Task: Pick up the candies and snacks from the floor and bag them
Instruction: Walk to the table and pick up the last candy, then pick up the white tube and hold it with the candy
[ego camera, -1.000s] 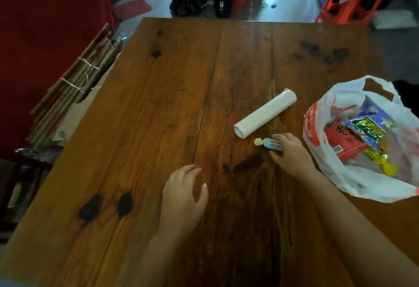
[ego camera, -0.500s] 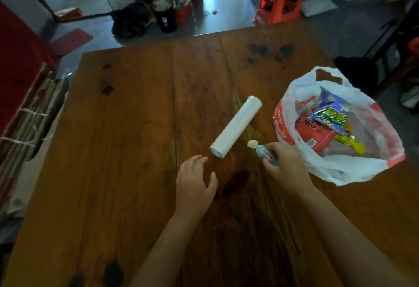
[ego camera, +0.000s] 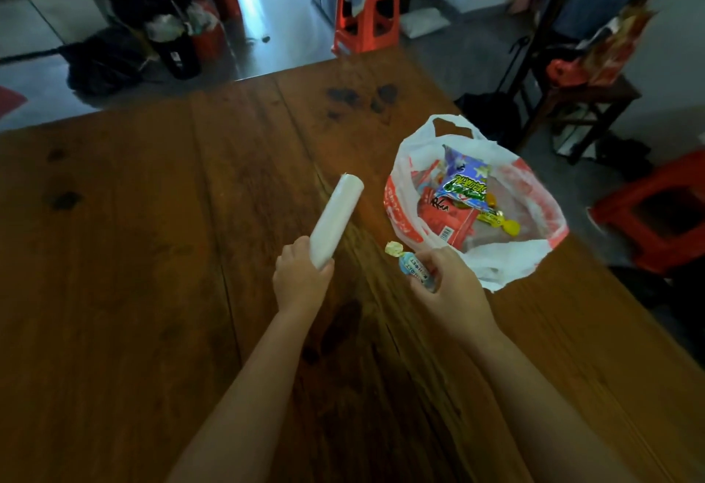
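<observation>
A white and red plastic bag (ego camera: 507, 257) lies open on the wooden table (ego camera: 152, 292), holding a blue-green snack packet (ego camera: 463, 181), a red packet (ego camera: 446, 215) and a yellow wrapped candy (ego camera: 503, 222). My right hand (ego camera: 446, 284) is shut on a pale blue wrapped candy (ego camera: 414, 267) with a yellow twisted end, just left of the bag's mouth. My left hand (ego camera: 301, 280) grips the near end of a white roll (ego camera: 337, 215) that points away toward the table's middle.
Red plastic stools stand beyond the table's far edge (ego camera: 366, 13) and at the right (ego camera: 656, 211). A dark wooden chair (ego camera: 583, 101) with bags on it is at the right rear. Dark bags and bins (ego camera: 152, 44) crowd the floor at the back left.
My left hand moved forward from the bare table and closed on the white roll's near end. My right hand lifted the blue candy off the table, beside the bag. The view swung right.
</observation>
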{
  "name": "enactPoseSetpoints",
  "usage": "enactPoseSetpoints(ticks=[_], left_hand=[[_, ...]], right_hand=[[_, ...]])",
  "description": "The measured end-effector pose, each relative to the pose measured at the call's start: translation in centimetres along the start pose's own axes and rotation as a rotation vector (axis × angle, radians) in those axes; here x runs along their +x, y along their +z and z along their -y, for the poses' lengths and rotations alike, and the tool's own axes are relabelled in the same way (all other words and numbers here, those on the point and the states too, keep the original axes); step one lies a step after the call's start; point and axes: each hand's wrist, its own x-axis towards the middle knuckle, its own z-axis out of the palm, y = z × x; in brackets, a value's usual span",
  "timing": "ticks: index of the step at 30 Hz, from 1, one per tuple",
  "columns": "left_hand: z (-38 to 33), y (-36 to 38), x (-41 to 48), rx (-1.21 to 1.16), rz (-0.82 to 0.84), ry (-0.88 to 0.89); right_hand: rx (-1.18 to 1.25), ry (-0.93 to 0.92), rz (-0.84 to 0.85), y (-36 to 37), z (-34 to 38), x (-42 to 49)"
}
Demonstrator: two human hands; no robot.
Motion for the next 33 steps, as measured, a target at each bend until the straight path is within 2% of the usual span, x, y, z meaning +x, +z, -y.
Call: enactPoseSetpoints(ticks=[9, 15, 19, 23, 29, 33], left_hand=[[0.7, -0.5, -3.3, -0.119, -0.011, -0.054], [2.3, -3.7, -11.6, -0.228, -0.027, -0.041], [3.1, -5.3, -17.5, -0.316, 0.038, 0.026], [2.1, -5.5, -21.1, -0.301, 0.111, 0.134], [-2.2, -3.9, -25.8, -0.265, 0.255, 0.303], [-6.5, -1.2, -29.4, -0.200, 0.265, 0.418]], right_hand=[[-0.039, 0.061, 0.032, -0.8, 0.1, -2.5], [-0.080, 0.048, 0.023, -2.3, 0.5, -7.7], [-0.093, 0.082, 0.000, -3.3, -0.4, -13.0], [-0.117, 0.151, -0.039, -4.9, -2.2, -17.7], [-0.121, 0.280, -0.178, -9.5, -5.8, -23.7], [-0.102, 0.322, -0.282, -13.3, -9.5, -28.3]])
